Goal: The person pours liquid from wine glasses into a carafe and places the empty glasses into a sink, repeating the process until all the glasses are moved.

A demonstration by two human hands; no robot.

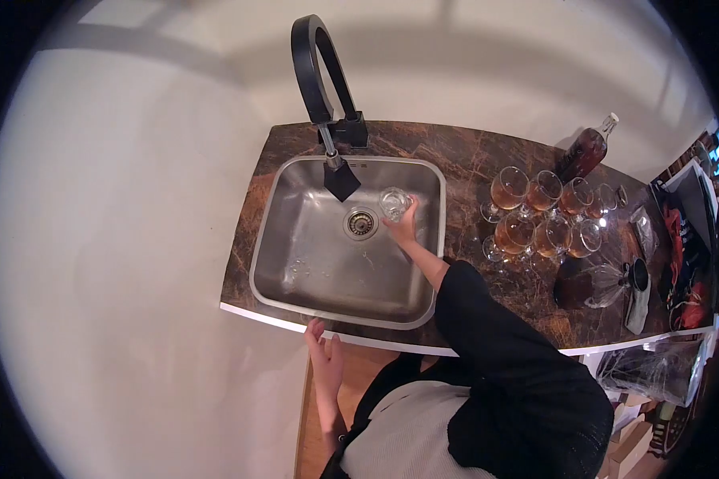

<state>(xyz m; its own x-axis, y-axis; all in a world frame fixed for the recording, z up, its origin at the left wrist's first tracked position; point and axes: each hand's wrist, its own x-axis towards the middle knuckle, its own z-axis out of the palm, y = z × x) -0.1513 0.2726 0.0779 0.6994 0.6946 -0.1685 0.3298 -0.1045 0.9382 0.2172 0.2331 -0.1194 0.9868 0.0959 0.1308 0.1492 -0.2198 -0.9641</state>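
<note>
My right hand (404,225) reaches into the steel sink (295,263), its fingers closed round a clear drinking glass (392,203). The glass is at the sink's right side, just beside the drain (361,224). Part of it is hidden by my fingers. My left hand (326,363) hangs at the front edge of the counter, below the sink, with fingers and thumb apart and nothing in it. Over the sink's back edge comes a black faucet (312,72), its angular spout head (341,181) pointing down. No running water can be made out.
Right of the sink, several stemmed glasses (515,231) with amber liquid stand close together on the brown stone-patterned counter (471,311). Behind them is a dark-filled bottle (585,152). A large dark jug-like vessel (583,281) lies nearer the front. Walls border the left and back.
</note>
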